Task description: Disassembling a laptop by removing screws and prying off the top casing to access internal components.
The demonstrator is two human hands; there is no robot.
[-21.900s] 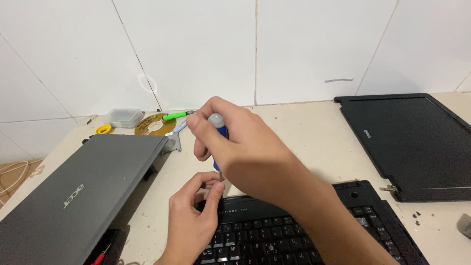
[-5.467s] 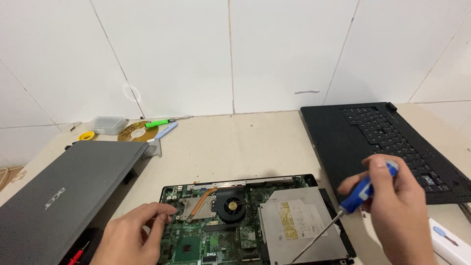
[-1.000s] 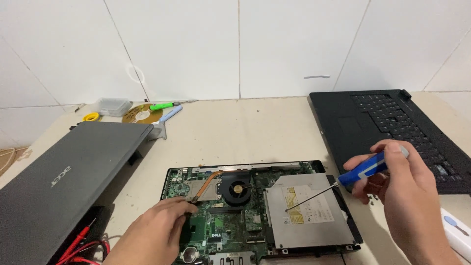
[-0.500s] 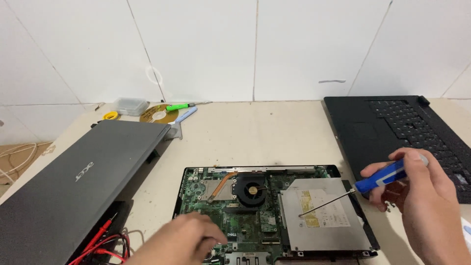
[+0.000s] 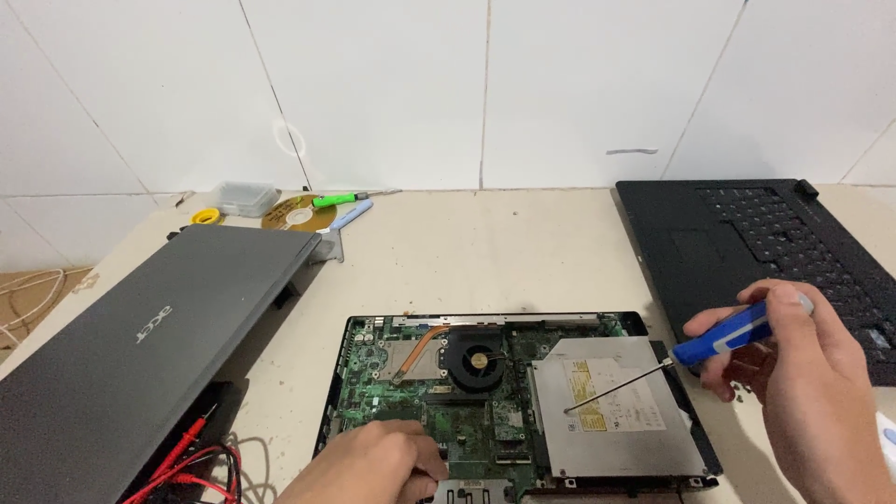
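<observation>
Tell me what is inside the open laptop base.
Inside the laptop base: green motherboard, black fan, copper heat pipe, silver optical drive. The left hand covers the front part.

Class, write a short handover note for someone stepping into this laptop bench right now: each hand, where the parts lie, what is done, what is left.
Right hand: grips the blue screwdriver, tip on the silver disc drive.
Left hand: rests on the green circuit board, holds nothing visible.
Parts: keyboard cover lies at the right, grey lid at the left.
Done: cover is off, fan exposed.
Left: drive and board sit in the base.
</observation>
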